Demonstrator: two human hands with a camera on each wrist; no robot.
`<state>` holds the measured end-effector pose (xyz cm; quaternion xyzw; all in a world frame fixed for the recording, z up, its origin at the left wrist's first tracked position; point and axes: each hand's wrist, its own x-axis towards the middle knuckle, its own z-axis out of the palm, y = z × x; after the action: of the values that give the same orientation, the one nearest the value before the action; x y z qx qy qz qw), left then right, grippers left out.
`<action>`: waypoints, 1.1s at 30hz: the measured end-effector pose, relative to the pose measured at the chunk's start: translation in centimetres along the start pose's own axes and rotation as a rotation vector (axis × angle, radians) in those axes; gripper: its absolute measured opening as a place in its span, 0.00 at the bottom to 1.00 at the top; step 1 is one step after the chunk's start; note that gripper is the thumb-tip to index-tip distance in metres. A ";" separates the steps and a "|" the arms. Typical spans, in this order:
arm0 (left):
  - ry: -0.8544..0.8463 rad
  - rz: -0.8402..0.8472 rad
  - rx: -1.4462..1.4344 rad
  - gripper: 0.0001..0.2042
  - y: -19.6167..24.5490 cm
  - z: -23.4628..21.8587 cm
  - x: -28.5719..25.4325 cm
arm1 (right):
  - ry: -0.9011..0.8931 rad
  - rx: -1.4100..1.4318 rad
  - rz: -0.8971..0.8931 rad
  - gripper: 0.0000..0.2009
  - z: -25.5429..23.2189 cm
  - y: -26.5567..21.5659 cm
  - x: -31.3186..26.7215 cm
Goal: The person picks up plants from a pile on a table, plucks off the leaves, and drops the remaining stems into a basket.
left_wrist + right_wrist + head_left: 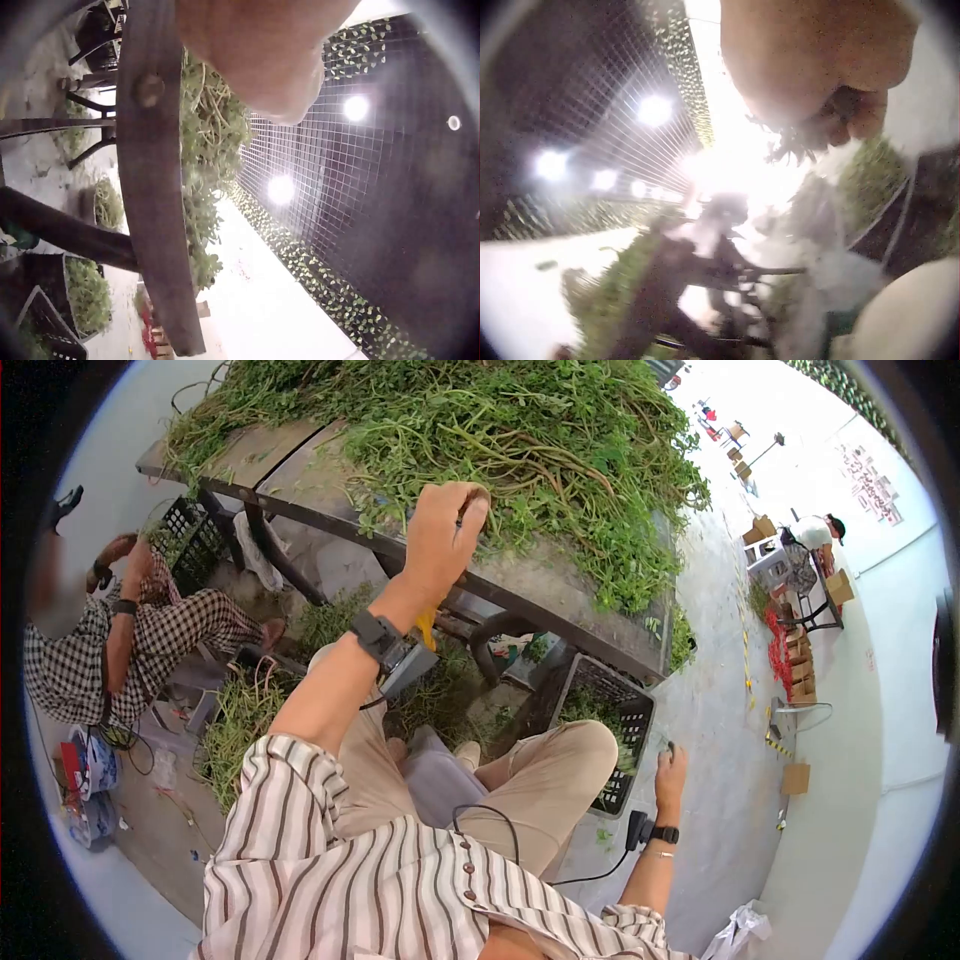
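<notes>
In the head view, my left hand (442, 532) is at the near edge of the table, fingers bent in beside a big heap of leafy green stems (520, 450). Its fingertips are turned away, and I cannot tell whether they pinch a stem. The left wrist view has the same hand (262, 52) above the dark table edge (154, 165). My right hand (671, 770) is low at the right, out past the black crate (640, 710). In the right wrist view, its curled fingers grip a small leafy sprig (791, 146), whose dark leaves poke out below.
Loose greens (250, 730) are piled by my legs at the left. A person in checked clothes (190, 620) sits at the left near another black crate (185, 525). Far right, another person (815, 535) is beside cardboard boxes (800, 670). A white bag (740, 930) lies at lower right.
</notes>
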<state>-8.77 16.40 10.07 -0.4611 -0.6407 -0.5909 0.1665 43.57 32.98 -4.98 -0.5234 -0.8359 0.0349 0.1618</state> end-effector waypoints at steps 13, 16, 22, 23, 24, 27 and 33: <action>0.048 0.003 0.080 0.13 -3.5 0.8 0.2 | -0.360 0.779 -0.301 0.10 -11.3 -32.4 8.9; 0.072 0.020 0.089 0.14 -3.5 0.7 0.2 | -0.294 0.665 -0.596 0.10 -8.7 -37.8 10.8; 0.036 -0.055 0.077 0.14 -3.1 0.2 0.2 | -0.078 0.516 -0.845 0.10 -4.0 -43.1 12.6; 0.034 -0.049 0.071 0.14 -3.1 0.1 0.2 | -0.092 0.448 -0.841 0.10 -3.8 -43.3 12.9; 0.032 -0.044 0.062 0.14 -3.1 0.1 0.2 | -0.107 0.379 -0.835 0.10 -3.6 -43.3 13.0; 0.067 -0.037 0.049 0.12 -3.0 0.3 0.2 | -0.071 0.461 -0.855 0.10 -3.6 -43.0 13.3; 0.091 -0.028 0.042 0.11 -3.1 0.4 0.3 | -0.225 0.771 -0.502 0.09 -6.0 -40.7 12.6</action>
<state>-11.24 17.25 8.33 -0.4210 -0.6511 -0.6000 0.1969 5.22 25.19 12.92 -0.2000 -0.8748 0.3593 0.2561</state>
